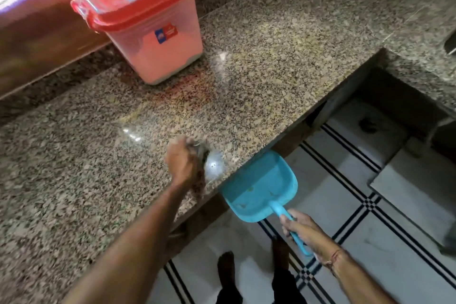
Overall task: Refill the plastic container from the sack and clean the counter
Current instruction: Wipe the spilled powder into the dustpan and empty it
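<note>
left hand (183, 160) wipes the counter (259, 76) edge clutching what's probably a cloth, right hand (299, 228) grips the dustpan (259, 186) just below that edge, lidded plastic container (145, 22) sits far back, so a tilted pan dumps spill onto the floor.

Container (158, 39): pinkish-white body, red lid w/ clear panel, blue/red label. Counter (271, 69): speckled tan/black/grey granite. Dustpan (259, 185): turquoise, handle incl. Floor (370, 229): white tiles w/ black double-line grid, checkered crossings. Wall trim (37, 39): brown wood.
</note>
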